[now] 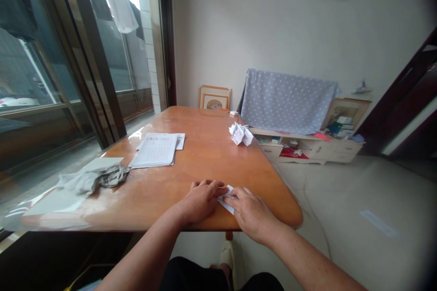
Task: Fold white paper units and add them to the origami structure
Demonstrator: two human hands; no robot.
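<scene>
White paper [226, 200] lies under the palm-down left hand [200, 201] and right hand [251, 214].

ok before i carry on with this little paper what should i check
Left hand at the small paper piece: ok, fingertips at its edge.
Right hand on the paper: ok, fingers lie over it.
Creases in the paper: cannot tell, the hands cover much of it.
Room from the edge of the table: not ok, the paper sits close to the near edge.
Folded paper model out of the way: ok, well beyond the hands.
Grey cloth out of the way: ok, off to the left.
</scene>
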